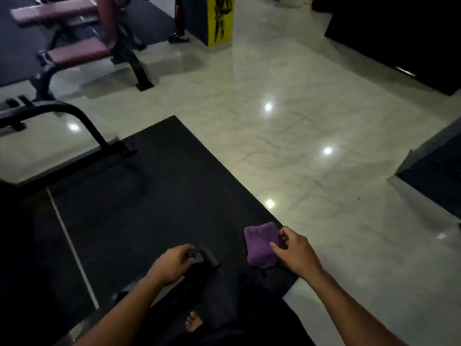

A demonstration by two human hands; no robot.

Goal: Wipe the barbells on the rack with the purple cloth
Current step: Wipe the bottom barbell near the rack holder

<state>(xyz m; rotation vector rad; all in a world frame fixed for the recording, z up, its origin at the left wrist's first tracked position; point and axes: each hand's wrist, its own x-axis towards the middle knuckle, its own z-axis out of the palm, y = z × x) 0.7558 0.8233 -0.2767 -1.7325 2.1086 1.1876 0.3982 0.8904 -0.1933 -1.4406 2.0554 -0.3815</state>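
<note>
Head view: right hand [296, 250] pinches purple cloth [262, 245]; left hand [172, 264] grips dark object [208, 257].

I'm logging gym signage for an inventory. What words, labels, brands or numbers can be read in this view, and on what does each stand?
No text can be read in this view.
Yellow panel on the dark pillar: black markings, maybe a figure or lettering, too blurred to read.
Purple cloth held by the right hand: no label visible.
Dark object at the left hand: no marking can be made out.
</note>
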